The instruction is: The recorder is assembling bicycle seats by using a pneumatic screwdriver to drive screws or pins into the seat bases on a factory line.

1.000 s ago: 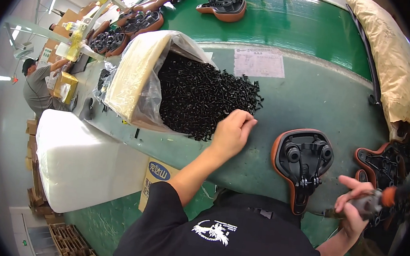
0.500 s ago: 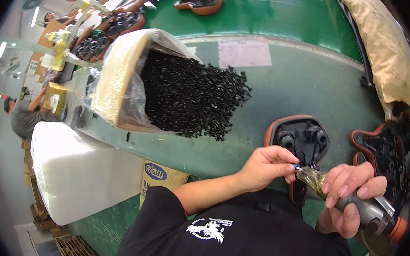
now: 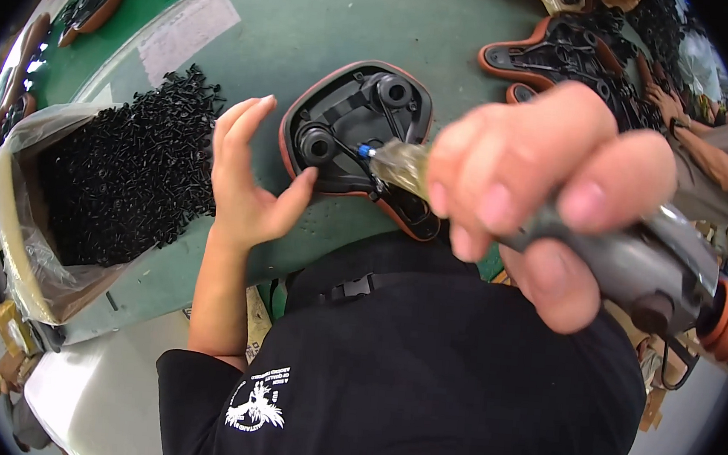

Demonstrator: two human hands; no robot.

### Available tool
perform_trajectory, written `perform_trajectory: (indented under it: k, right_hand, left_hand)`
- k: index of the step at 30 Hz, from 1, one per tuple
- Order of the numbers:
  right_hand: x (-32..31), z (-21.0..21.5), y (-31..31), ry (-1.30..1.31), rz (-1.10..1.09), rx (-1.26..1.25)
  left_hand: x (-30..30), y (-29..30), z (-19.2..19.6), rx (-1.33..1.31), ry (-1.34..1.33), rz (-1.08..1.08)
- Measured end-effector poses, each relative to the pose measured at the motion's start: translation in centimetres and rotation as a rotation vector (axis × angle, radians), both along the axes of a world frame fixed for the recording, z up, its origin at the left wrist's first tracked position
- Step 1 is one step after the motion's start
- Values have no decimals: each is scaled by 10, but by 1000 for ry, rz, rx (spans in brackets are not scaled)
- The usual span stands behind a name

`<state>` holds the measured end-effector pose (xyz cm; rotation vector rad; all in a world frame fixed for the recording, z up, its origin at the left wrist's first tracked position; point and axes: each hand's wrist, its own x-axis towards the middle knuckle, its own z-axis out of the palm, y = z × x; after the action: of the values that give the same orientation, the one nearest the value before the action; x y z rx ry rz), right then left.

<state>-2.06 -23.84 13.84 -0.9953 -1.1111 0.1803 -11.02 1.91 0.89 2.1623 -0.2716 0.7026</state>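
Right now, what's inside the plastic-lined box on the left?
A heap of small black screws lies in the box and spills onto the green tabletop. The box's floor and anything beneath the heap are covered.

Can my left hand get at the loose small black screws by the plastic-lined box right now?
Probably yes: your left hand is open, seems to hold nothing, and is right beside the loose small black screws. They spill from the plastic-lined box's open side, with nothing visible blocking.
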Motion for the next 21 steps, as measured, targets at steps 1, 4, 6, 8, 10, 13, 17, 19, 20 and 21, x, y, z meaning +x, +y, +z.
perform_trajectory:
  k: [1, 4, 6, 8, 10, 13, 17, 19, 20, 21]
  right_hand:
    - [2, 6, 0, -8, 37, -84]
    - [3, -11, 18, -28, 22, -20]
    - [5, -15, 26, -38, 37, -28]
    - [4, -19, 34, -86, 20, -5]
    - [3, -25, 42, -158, 53, -61]
    - [-7, -31, 58, -195, 61, -154]
    - [-14, -33, 68, -330, 45, -265]
    - [-14, -41, 74, -403, 69, -250]
    - [-15, -45, 77, -432, 83, -234]
    - [-17, -48, 76, -425, 68, -246]
  left_hand:
    - [1, -9, 0, -22, 67, -7]
    - [3, -28, -22, 32, 31, 96]
    - [8, -33, -37, -37, 10, 151]
    - [9, -37, -38, -143, 45, 116]
    - [2, -33, -31, -230, 71, 159]
    - [-1, -24, -35, -216, 40, 188]
    - [2, -18, -44, -217, 0, 114]
    - [4, -21, -51, -293, -12, 91]
    - [3, -22, -54, -331, -20, 89]
    - [3, -23, -56, -341, -23, 96]
